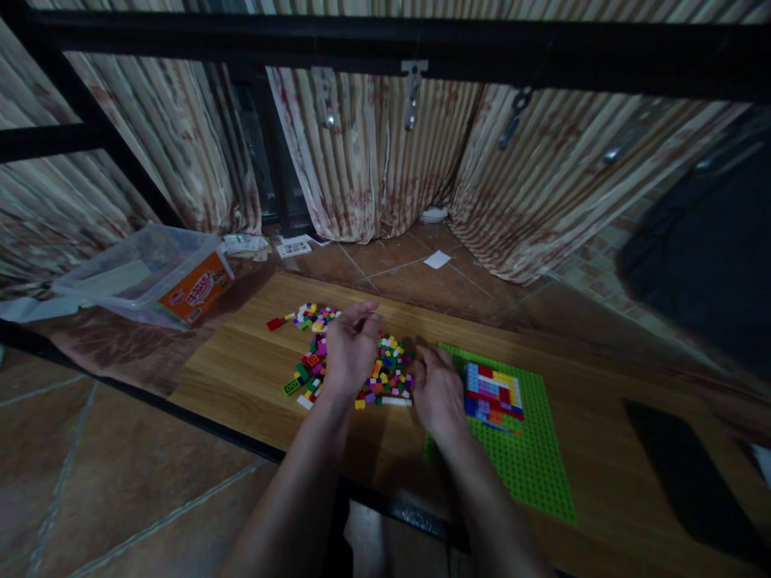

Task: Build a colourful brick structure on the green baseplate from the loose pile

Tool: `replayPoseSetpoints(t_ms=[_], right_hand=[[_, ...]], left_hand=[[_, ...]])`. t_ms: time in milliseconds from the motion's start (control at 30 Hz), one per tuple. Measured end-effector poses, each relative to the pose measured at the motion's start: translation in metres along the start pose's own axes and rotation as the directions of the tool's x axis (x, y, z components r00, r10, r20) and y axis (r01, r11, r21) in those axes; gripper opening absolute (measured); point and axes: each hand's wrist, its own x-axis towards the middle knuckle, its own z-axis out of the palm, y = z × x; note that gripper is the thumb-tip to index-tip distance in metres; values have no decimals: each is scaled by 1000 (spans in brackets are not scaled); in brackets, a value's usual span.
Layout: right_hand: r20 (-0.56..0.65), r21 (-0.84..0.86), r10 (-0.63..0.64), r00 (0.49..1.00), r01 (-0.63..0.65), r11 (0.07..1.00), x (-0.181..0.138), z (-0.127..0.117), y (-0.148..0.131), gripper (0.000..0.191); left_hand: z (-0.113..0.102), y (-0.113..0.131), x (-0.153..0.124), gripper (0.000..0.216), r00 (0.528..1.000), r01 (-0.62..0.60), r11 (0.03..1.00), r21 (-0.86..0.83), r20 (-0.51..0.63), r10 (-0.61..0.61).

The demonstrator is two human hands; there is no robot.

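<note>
Loose toy building bricks in many colours lie in a spread-out pile on the wooden board. Over the middle of this pile is my left hand, its fingers bent in towards the thumb; anything between them is too small to make out. My right hand is at the pile's right side, fingers curled towards the bricks and their tips partly hidden. Just right of it, a multicoloured block of joined bricks sits on a green studded baseplate. My right forearm crosses the baseplate's near left part.
A clear plastic box with an orange label stands at the left. On the wooden board, a dark flat object lies far right. Papers and a white card lie beyond the board. A black metal bar crosses above.
</note>
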Motion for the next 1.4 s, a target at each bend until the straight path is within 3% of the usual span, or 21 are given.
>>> replayPoseSetpoints(t_ms=[233,600,767,1033,1133,1300,1400], right_hand=[[74,-75,26,997,-21,997,6,8,-3,31],[-26,101,66,997,-63,993,0,4,-10,17],[-119,259,76,990,-43,965,-3,-11,-9,16],[-179,567,168,969,-38,823,-27,-45,19,20],[-192,596,197,962,-45,801,-32,-51,27,18],[-249,569,197,948,-21,822,-32,-62,32,14],[-279,470,153,948,-4,883,-33,-69,32,13]], left_hand=[[-1,2,-2,25,997,28,999,41,74,-31],[5,1,-3,31,994,41,997,68,100,-48],[8,1,-5,34,990,48,995,85,128,-58],[19,-9,-12,34,966,3,989,149,255,-41],[26,-12,-21,32,913,19,984,178,398,-89],[43,-14,-43,28,695,115,979,169,691,-201],[51,-14,-51,26,658,148,977,151,723,-211]])
